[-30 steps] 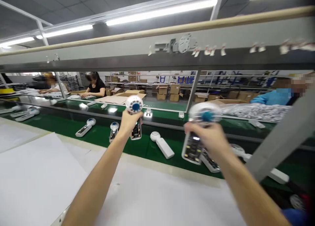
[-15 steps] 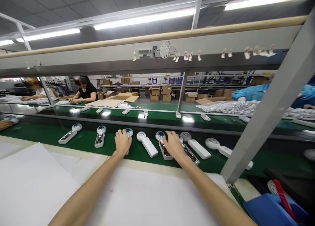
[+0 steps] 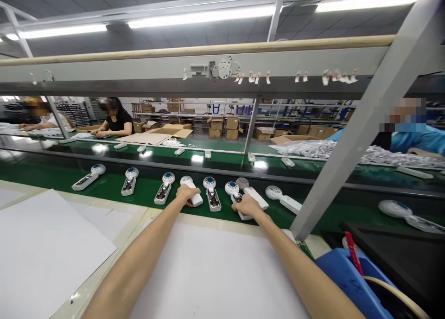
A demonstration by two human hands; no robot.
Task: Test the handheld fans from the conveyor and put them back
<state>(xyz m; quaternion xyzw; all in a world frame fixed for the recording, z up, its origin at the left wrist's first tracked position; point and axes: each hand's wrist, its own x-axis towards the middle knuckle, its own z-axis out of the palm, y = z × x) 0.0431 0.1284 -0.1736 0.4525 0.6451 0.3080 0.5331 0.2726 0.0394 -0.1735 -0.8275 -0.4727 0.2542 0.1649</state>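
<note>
White handheld devices with round, perforated heads lie in a row on a green conveyor belt [image 3: 114, 189]. My left hand [image 3: 186, 194] has its fingers wrapped round the handle of a white-backed device [image 3: 197, 199], whose head points away from me. Farther right, my right hand [image 3: 247, 206] grips the handle of an open device [image 3: 232, 188] that has a blue centre in its head. Between my hands lies another open device [image 3: 213, 199], its circuit parts showing. A closed white device [image 3: 256, 197] rests just beyond my right hand.
White paper sheets [image 3: 212, 272] cover the bench before me. A slanted grey post [image 3: 347, 133] and a blue bin [image 3: 344, 277] stand at right. An overhead shelf [image 3: 139, 71] spans the view. Co-workers [image 3: 116, 119] sit across the line.
My left hand has left an open device and moved right onto the white-backed one. My right hand has come down round the open device's handle. The view has shifted slightly.
</note>
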